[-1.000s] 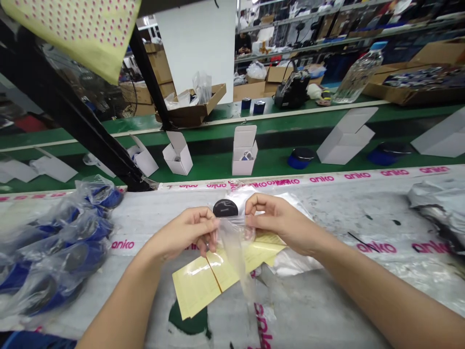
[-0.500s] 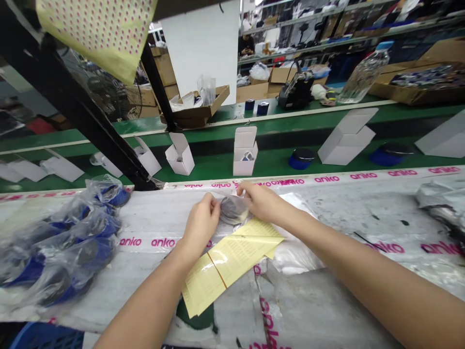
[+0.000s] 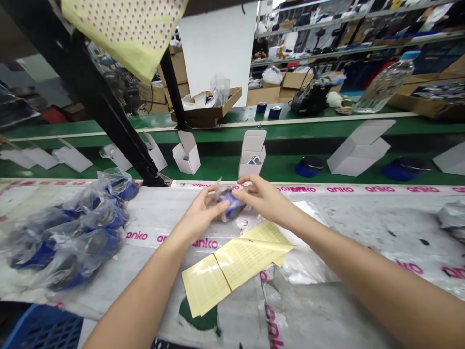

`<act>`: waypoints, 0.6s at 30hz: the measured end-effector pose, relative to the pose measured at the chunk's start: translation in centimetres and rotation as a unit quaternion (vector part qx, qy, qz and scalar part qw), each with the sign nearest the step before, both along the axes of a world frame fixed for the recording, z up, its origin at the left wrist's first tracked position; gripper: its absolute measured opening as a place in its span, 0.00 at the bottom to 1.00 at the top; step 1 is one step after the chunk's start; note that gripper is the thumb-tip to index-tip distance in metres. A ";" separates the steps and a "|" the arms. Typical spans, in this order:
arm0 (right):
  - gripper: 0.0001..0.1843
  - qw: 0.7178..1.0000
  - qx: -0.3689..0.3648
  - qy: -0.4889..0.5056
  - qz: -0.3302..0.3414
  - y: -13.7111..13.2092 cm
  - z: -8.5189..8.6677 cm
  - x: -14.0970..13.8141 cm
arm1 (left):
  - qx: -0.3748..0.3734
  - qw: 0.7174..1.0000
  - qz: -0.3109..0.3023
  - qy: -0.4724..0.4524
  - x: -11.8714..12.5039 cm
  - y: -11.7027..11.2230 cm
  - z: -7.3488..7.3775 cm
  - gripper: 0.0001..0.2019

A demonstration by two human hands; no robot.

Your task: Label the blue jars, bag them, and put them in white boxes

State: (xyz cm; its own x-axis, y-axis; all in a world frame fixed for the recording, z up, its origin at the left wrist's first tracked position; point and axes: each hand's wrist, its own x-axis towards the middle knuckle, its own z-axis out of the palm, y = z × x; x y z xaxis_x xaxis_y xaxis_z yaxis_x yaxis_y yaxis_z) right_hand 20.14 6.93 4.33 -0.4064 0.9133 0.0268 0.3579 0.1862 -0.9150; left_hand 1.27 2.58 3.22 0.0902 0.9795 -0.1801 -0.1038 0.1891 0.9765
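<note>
A: Item one: position and hold?

B: Blue cylindrical piece with a dark end (image 3: 234, 206), one, outline blurred, clear film (image 3: 219, 184) showing about it. It is hanging above the tabletop (image 3: 345, 213), near the far edge. Left hand (image 3: 203, 208) is pinching its left side, thumb in front, fingers behind. Right hand (image 3: 259, 196) is pinching at its upper right rim; blur is hiding the exact contact.

A: Handling notes?

B: By judgement: light, body stiff, film soft and probably slippery, dark face perhaps prone to scratching. Best hold: opposite sides of the blue wall, through the film, rather than loose film alone.

A: Containers and contents?

B: Open white carton (image 3: 249, 169), standing on the green conveyor (image 3: 218, 167) just past the tabletop's far edge; a small white-and-blue article (image 3: 254, 160) is lying inside. Second open carton (image 3: 192, 165), to its left, holding something pale, too small to tell. Cardboard tray (image 3: 199, 118), farther back, holding clear plastic bags (image 3: 220, 89). Bagged blue pieces (image 3: 103, 242), a cluster, lying toward the tabletop's left end, film enclosing each. Blue basket (image 3: 51, 329), sitting below the tabletop's near left edge, contents not showing.
</note>
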 end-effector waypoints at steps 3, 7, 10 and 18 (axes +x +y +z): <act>0.18 1.000 0.004 0.024 0.013 0.6 0.7 -1.6 | -0.055 0.991 0.080 -0.089 -0.3 0.3 0.7 0.11; 0.11 0.998 0.045 -0.044 0.029 1.5 0.8 -3.2 | -0.052 0.994 0.070 -0.069 -0.7 0.6 0.6 0.13; 0.08 0.995 0.043 -0.082 0.025 2.4 1.1 -3.9 | 0.006 0.994 0.076 0.079 -1.2 0.7 -0.2 0.20; 0.24 0.970 0.181 -0.140 0.079 2.3 1.4 -4.3 | 0.106 0.975 0.158 0.112 -2.4 0.6 0.4 0.08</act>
